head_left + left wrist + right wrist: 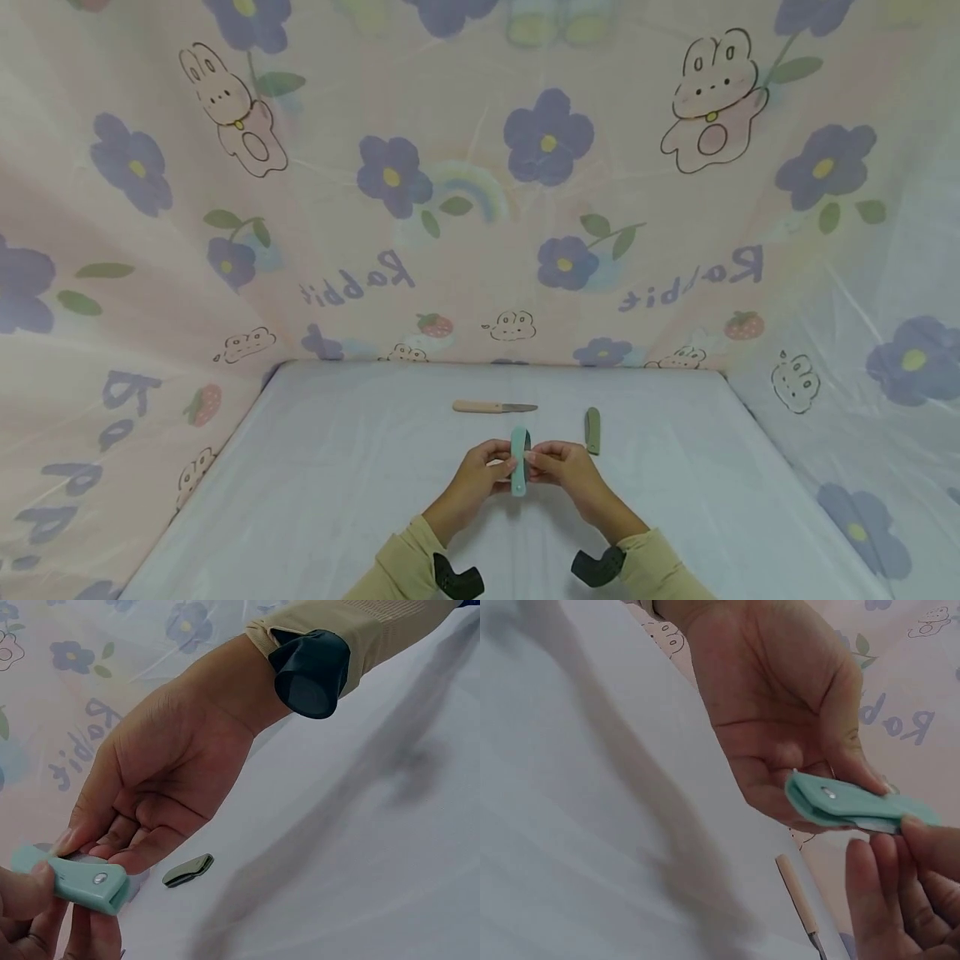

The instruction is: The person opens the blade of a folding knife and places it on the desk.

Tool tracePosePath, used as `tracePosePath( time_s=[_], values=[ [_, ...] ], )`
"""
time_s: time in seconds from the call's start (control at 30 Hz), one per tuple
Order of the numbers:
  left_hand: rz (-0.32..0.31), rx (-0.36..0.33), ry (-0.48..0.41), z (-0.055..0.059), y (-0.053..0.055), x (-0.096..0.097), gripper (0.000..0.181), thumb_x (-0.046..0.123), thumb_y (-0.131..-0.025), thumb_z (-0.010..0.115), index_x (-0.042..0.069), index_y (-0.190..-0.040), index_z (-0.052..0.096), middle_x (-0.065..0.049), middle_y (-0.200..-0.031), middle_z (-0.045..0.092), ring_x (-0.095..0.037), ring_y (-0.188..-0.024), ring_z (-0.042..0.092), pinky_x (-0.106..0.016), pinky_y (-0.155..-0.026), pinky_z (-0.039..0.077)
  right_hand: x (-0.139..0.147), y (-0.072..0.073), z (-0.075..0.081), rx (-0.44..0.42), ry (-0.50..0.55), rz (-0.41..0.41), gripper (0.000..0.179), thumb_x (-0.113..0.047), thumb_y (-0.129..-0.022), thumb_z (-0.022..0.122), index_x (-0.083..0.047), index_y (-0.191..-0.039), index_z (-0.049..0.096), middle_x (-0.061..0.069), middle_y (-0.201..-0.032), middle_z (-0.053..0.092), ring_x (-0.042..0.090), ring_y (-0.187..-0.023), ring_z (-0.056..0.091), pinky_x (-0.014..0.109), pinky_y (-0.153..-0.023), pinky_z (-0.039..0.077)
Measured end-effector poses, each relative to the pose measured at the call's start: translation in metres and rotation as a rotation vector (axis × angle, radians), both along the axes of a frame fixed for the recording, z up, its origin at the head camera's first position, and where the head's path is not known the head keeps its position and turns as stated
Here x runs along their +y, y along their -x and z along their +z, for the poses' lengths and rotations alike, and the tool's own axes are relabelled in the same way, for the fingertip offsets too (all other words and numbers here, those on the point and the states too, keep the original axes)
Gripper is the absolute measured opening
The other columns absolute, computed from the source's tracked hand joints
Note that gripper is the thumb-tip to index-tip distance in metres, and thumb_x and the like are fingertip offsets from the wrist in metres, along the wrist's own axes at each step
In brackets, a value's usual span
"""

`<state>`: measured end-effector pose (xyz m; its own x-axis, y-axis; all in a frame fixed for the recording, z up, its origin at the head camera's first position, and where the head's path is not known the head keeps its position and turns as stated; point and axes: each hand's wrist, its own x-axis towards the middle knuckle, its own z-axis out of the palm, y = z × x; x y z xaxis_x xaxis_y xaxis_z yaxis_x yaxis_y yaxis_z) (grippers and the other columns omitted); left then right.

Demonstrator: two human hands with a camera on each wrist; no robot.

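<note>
A mint-green folding knife [518, 479] is held upright between both hands above the table. My left hand [474, 477] grips its handle from the left, thumb on the near face. From the other side my right hand [573, 468] pinches at the blade edge, with thumb and fingertips along the slot. A strip of the blade [877, 824] shows beside the handle in the right wrist view; the rest of it is hidden by the handle and fingers. A round metal rivet [100, 878] marks one end of the handle.
A knife with a pale wooden handle [477, 407] lies beyond the hands on the white table [360, 450]. To the right lies an olive-green folded knife [593, 430]. Patterned cloth walls [465, 275] stand at the back and both sides.
</note>
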<state>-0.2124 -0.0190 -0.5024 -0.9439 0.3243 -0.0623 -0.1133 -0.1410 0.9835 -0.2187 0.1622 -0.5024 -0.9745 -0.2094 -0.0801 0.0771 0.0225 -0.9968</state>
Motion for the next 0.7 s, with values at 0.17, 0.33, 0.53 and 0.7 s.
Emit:
tracePosePath(
  time_s=[0.17,0.33,0.53,0.7],
  values=[
    [-0.009,-0.011,-0.001,0.0017,-0.0005,0.0003,0.030,0.015,-0.091,0.061,-0.003,-0.114,0.055,-0.010,-0.099,0.058,-0.018,-0.083,0.062,-0.036,-0.075,0.054,0.0013,0.0002,-0.0015,-0.011,0.018,0.017,0.035,-0.023,-0.087,0.067,0.008,-0.101,0.059,0.011,-0.087,0.065,0.020,-0.082,0.063,0.036,-0.076,0.054],
    [-0.084,-0.036,0.011,0.0010,-0.0024,-0.0042,0.033,0.018,-0.091,0.061,-0.002,-0.116,0.054,-0.010,-0.099,0.064,-0.020,-0.085,0.063,-0.037,-0.075,0.054,0.0039,-0.0025,-0.0006,-0.041,0.017,0.088,0.038,-0.028,-0.089,0.064,0.005,-0.106,0.056,0.011,-0.091,0.064,0.021,-0.086,0.062,0.037,-0.078,0.054],
    [-0.123,-0.036,0.043,0.0003,-0.0030,-0.0067,0.033,0.020,-0.090,0.063,0.003,-0.116,0.055,-0.010,-0.095,0.064,-0.024,-0.082,0.065,-0.040,-0.073,0.055,0.0031,-0.0046,0.0027,-0.020,-0.017,0.119,0.038,-0.029,-0.089,0.064,0.005,-0.103,0.057,0.010,-0.087,0.065,0.020,-0.080,0.063,0.036,-0.074,0.055],
    [-0.122,-0.018,0.055,-0.0002,-0.0032,-0.0065,0.032,0.020,-0.090,0.063,0.003,-0.117,0.056,-0.010,-0.094,0.063,-0.024,-0.082,0.065,-0.038,-0.072,0.055,0.0019,-0.0060,0.0049,-0.013,-0.028,0.105,0.032,-0.025,-0.090,0.063,0.005,-0.101,0.058,0.008,-0.085,0.065,0.019,-0.077,0.062,0.036,-0.072,0.055]
  ],
)
